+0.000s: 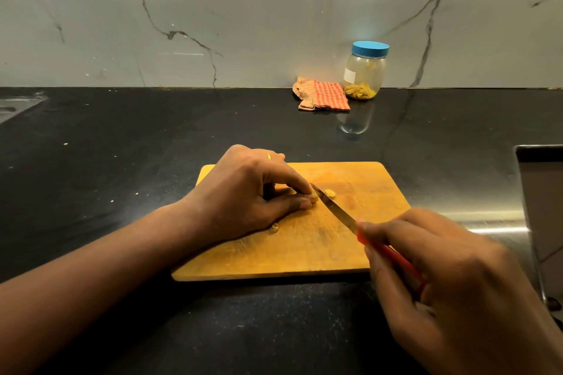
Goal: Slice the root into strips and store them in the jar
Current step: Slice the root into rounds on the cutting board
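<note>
On the wooden cutting board (374,192) my left hand (243,195) pinches a small pale root piece (313,197) between thumb and fingertips. My right hand (451,280) grips the red handle of a knife (338,210), and the blade tip lies against the root's right end. A cut yellow slice (330,192) lies just right of the blade. Another small bit (274,227) lies on the board below my left hand. The clear jar (364,73) with a blue lid on stands at the back by the wall, with yellow strips at its bottom.
A red checked cloth (323,96) lies crumpled left of the jar. The black countertop (122,146) surrounds the board. A steel sink (539,179) sits at the right edge. A steel surface (15,106) shows at far left.
</note>
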A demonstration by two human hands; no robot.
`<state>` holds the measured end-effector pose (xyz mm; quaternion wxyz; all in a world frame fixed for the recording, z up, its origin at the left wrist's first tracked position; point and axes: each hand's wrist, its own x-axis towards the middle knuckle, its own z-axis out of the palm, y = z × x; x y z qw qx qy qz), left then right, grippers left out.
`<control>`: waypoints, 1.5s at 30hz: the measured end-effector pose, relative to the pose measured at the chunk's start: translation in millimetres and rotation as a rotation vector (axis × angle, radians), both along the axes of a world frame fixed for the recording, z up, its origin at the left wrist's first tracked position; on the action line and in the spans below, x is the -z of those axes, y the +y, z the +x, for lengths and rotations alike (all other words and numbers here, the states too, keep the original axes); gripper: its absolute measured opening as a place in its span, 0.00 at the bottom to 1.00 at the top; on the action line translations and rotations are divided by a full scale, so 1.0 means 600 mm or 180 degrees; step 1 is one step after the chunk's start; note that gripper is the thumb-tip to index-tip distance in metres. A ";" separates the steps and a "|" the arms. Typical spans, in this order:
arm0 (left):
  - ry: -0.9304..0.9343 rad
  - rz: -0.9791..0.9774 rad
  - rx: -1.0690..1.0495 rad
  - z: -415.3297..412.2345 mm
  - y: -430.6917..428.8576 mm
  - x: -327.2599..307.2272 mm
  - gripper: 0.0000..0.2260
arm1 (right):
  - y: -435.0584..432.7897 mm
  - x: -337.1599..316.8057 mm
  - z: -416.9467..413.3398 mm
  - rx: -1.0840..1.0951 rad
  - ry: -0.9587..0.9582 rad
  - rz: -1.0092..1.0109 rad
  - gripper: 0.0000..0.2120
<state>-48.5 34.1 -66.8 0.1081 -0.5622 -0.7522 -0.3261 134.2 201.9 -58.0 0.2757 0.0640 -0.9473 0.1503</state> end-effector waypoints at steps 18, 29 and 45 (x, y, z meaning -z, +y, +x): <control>0.0022 -0.0042 0.0030 -0.003 -0.001 0.000 0.06 | -0.008 -0.003 -0.016 -0.0086 -0.0238 0.0101 0.12; 0.0172 -0.0005 -0.0097 0.005 0.002 -0.001 0.07 | -0.017 -0.004 -0.039 -0.0063 -0.0562 0.0123 0.04; 0.0049 0.0132 -0.0029 0.004 -0.004 0.005 0.05 | 0.008 -0.009 0.002 0.0034 -0.0201 -0.0061 0.10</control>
